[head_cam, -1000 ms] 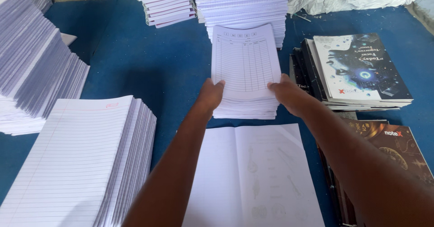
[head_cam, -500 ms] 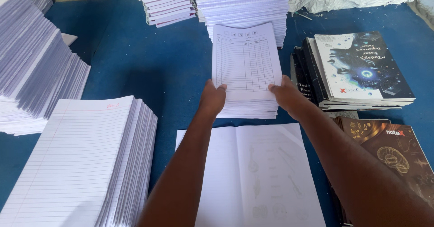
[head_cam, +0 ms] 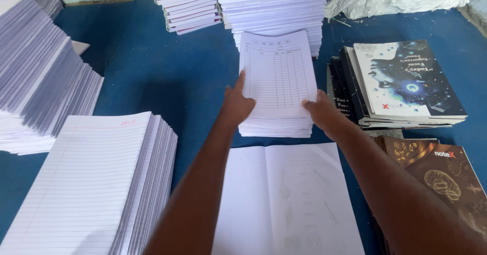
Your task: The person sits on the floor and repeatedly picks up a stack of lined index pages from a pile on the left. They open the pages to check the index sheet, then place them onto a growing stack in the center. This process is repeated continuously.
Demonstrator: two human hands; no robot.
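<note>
Hands unmoved: top sheet (head_cam: 278, 75) white, ruled table (stack beneath).

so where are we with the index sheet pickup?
Done: an open white sheet with faint drawings lies flat nearest the person. In hand: left hand and right hand grip the near edge of the top index sheet on its short stack; it is not yet clear of the stack. Left: that stack, the ruled paper pile and covers remain.

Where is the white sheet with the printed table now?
In the head view, the white table-printed sheet tops a small paper pile at centre, between both hands, left of the dark-covered books.
</note>
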